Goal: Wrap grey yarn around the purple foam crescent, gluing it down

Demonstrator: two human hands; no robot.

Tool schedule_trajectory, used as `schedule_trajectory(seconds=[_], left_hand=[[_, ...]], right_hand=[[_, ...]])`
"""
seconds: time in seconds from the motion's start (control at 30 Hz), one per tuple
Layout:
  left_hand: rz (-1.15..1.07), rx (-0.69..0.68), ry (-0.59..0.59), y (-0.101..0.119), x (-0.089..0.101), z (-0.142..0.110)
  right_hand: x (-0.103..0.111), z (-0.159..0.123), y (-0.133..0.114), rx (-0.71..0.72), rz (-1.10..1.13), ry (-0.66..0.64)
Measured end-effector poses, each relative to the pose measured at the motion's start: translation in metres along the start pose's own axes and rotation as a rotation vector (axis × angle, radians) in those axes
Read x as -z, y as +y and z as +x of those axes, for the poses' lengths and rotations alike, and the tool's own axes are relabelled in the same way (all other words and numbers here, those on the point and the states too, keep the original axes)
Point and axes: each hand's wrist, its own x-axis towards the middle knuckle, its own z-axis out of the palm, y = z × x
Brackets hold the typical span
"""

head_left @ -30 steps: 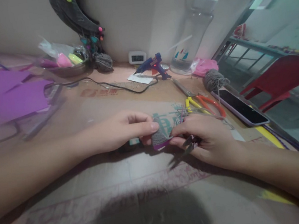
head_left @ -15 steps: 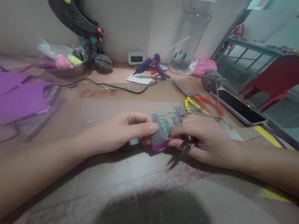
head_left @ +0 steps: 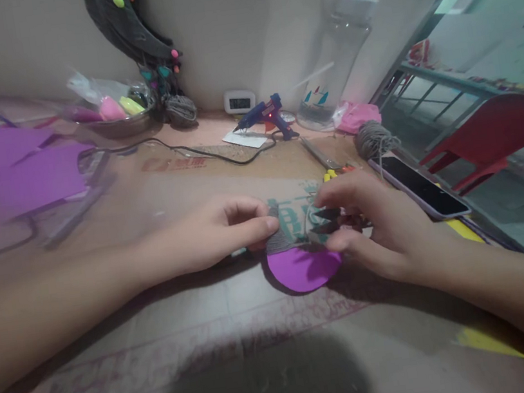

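Note:
My left hand (head_left: 213,236) pinches a purple curved piece (head_left: 304,270) at its upper left end, thumb against fingers. Grey yarn (head_left: 277,241) is wound over that end, while the rounded lower part is bare purple. To the right, my right hand (head_left: 385,224) has small dark snips (head_left: 327,218) in it, their pointed blades facing left between thumb and forefinger. Its thumb tip is near the purple piece's right edge; whether they touch I cannot tell. A loose strand of yarn seems to run near the blades, but it is blurred.
Behind my right hand lie large scissors (head_left: 319,152), a phone (head_left: 421,187) and a grey yarn ball (head_left: 375,139). A blue glue gun (head_left: 261,118) stands at the back, its black cord (head_left: 197,153) trailing left. Purple sheets (head_left: 19,169) lie at left; a glass bottle (head_left: 334,69) stands behind.
The purple piece has turned so that more of its bare part shows below. My right hand has opened its thumb and forefinger and moved right; the snips' blades now sit between them.

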Motion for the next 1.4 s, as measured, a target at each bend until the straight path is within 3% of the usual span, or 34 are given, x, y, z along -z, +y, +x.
schedule_trajectory(seconds=[0.23,0.47,1.07,1.4], left_hand=[[0.104,-0.010,0.014,0.001,-0.001,0.000],[0.103,-0.026,0.008,0.003,-0.002,0.001],[0.027,0.025,0.000,-0.001,0.001,-0.001],[-0.021,-0.025,-0.036,-0.003,0.003,0.001]], right_hand=[[-0.006,0.004,0.005,0.255,-0.332,-0.021],[-0.008,0.004,0.006,0.372,-0.381,0.019],[-0.009,0.004,0.006,0.363,-0.391,0.028],[-0.015,0.002,0.010,0.206,-0.085,-0.030]])
